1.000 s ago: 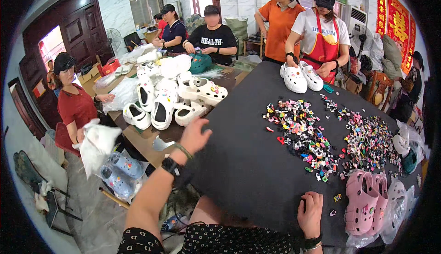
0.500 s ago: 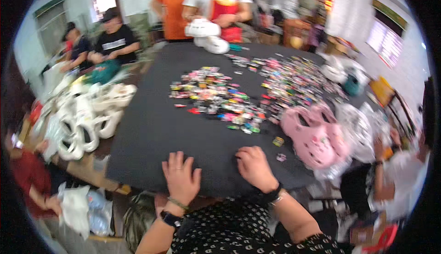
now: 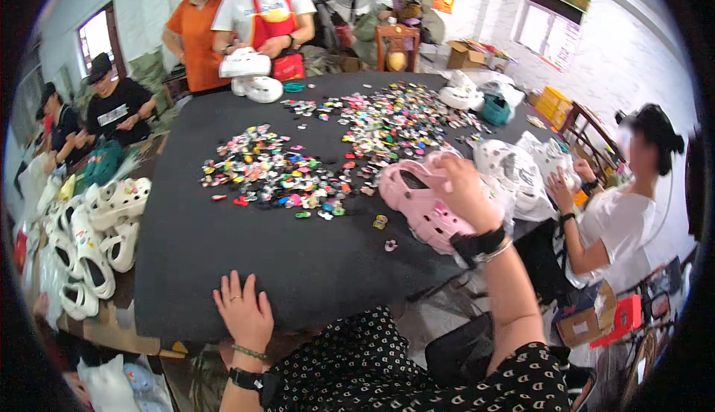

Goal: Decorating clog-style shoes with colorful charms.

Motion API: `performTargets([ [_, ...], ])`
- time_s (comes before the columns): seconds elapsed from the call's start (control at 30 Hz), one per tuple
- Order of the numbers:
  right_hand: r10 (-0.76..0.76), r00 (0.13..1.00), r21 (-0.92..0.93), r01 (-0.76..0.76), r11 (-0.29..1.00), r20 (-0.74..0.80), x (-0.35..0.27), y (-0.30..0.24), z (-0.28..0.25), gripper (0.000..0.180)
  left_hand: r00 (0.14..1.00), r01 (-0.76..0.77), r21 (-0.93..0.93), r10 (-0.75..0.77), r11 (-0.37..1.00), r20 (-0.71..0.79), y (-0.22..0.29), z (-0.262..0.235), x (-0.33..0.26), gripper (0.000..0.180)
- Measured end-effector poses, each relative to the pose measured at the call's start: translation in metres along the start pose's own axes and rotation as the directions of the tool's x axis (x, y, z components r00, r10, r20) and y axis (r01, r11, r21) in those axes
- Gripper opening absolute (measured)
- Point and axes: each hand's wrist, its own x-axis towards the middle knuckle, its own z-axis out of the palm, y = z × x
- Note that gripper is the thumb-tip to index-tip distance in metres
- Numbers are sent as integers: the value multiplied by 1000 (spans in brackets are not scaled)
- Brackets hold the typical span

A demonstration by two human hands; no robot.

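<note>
- Your left hand lay on the black tabletop, fingers spread apart.
- Your right hand was over the pink clogs; I couldn't tell whether it gripped.

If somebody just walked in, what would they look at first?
Probably the heaps of tiny, colourful charms spread over the middle of the black table. Next, the pink clogs near the table's right edge, with the person's right hand at them. After that, the pile of white clogs off the table's left side.
</note>
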Motion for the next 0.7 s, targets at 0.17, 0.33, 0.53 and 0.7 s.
performTargets([
  [0.17,377,800,-76,-388,918,468,2,78,9,44,999,-39,-79,39,996,7,9,-5,8,38],
  [0.33,461,573,-333,-321,887,678,28,94,35,65,999,-40,-70,39,997,-20,0,-5,0,41],
  [0.53,494,413,-473,-160,867,765,50,119,43,62,999,-43,-99,40,994,-30,1,-2,1,41],
  [0.7,582,376,-552,-196,811,721,55,108,55,63,998,-28,-88,24,996,-49,-2,-2,-2,42],
])
